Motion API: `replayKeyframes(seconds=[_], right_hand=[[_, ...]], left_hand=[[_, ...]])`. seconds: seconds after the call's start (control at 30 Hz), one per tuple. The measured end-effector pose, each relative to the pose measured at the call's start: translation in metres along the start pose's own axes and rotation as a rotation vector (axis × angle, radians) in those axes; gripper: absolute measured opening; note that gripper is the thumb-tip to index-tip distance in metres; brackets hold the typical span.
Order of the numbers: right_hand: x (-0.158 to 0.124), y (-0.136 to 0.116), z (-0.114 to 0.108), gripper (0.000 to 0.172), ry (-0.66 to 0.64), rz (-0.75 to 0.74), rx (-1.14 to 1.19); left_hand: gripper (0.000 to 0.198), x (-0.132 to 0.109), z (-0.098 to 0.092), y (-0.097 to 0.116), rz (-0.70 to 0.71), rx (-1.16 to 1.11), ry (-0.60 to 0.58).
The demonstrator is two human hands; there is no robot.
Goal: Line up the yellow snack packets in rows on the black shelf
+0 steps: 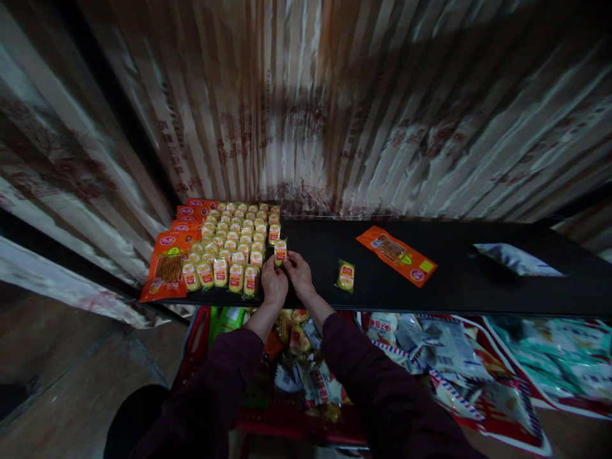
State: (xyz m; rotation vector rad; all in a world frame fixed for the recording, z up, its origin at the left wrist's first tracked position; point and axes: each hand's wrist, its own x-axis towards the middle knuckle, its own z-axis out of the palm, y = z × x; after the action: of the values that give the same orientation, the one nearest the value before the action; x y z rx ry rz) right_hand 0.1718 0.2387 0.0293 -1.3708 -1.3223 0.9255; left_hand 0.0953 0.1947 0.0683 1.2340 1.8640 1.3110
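Note:
Between the fingertips of my left hand (pixel 274 282) and my right hand (pixel 299 274) is a small yellow wrapped snack cake (pixel 280 250) with a red and white label. Both hands are closed on it, just above the black shelf (pixel 310 239). To their left stand several rows of the same wrapped cakes (pixel 229 245), packed close together. One more wrapped cake (pixel 345 276) lies alone on the shelf to the right of my right hand.
Orange snack packets (pixel 167 264) line the shelf's left end. Another orange packet (pixel 398 255) and a white-blue packet (pixel 516 260) lie to the right. Below the front edge, a red basket (pixel 296 430) and further containers hold mixed bagged snacks (pixel 440 350). A patterned curtain (pixel 306 127) hangs behind.

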Motion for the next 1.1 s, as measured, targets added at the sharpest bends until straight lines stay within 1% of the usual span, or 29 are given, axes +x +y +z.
replayKeyframes(seconds=[0.17,0.27,0.53,0.67,0.9,1.1], right_hand=[[0.009,-0.002,0.004,0.026,0.018,0.044,-0.021],[0.016,-0.003,0.008,0.025,0.031,0.064,-0.043],[0.032,-0.001,0.017,0.028,0.011,0.005,-0.036],[0.036,0.002,0.020,0.029,-0.004,-0.019,-0.039],[0.041,0.006,0.020,0.029,-0.004,-0.069,-0.085],[0.047,0.008,0.018,0.035,-0.034,-0.035,-0.013]], left_hand=[[0.038,0.008,0.003,0.003,-0.036,-0.026,-0.050],[0.034,0.015,0.005,0.003,-0.060,-0.027,-0.058],[0.036,0.030,0.015,0.006,-0.034,-0.002,-0.009],[0.036,0.036,0.017,0.008,-0.041,0.026,-0.016],[0.034,0.040,0.017,0.005,-0.037,0.059,-0.010],[0.033,0.041,0.019,0.008,-0.019,0.064,-0.002]])
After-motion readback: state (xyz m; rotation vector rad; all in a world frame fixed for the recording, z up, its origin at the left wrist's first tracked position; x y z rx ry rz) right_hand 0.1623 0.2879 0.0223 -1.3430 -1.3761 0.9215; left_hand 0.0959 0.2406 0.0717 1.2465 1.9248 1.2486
